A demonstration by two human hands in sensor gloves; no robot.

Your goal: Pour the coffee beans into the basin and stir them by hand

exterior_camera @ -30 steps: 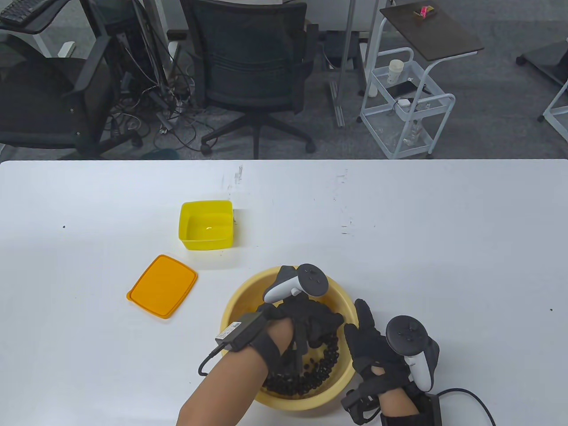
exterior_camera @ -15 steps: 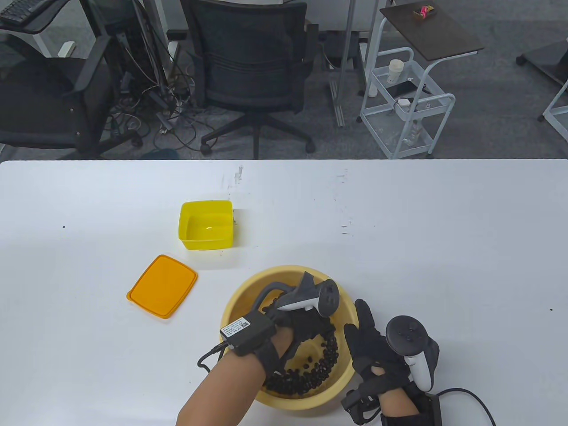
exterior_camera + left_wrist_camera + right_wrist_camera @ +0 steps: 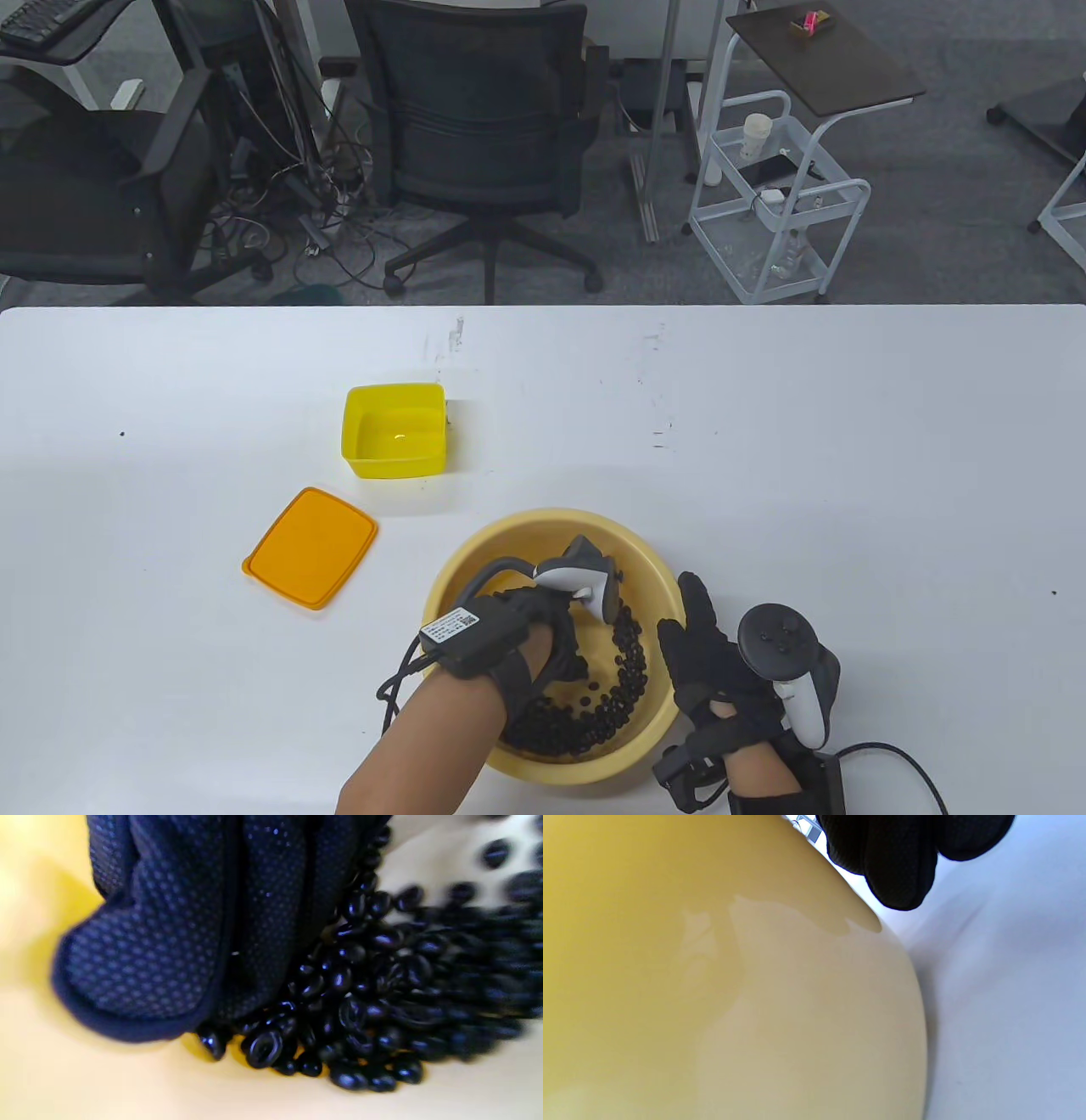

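The pale yellow basin (image 3: 475,560) sits at the near edge of the white counter (image 3: 848,467), and the dark coffee beans (image 3: 607,692) lie heaped along its bottom, mostly toward the near and right side. The left hand (image 3: 543,632) reaches down inside the basin; in the left wrist view its fingers (image 3: 178,942) are straight and pressed together, pushing against the bean pile. The right hand (image 3: 708,662) rests against the basin's right outer wall with its fingers (image 3: 899,861) straight and close together. Farther left on the counter stand an empty yellow box (image 3: 394,430) and, nearer, its orange lid (image 3: 310,547), lying flat and apart from the box.
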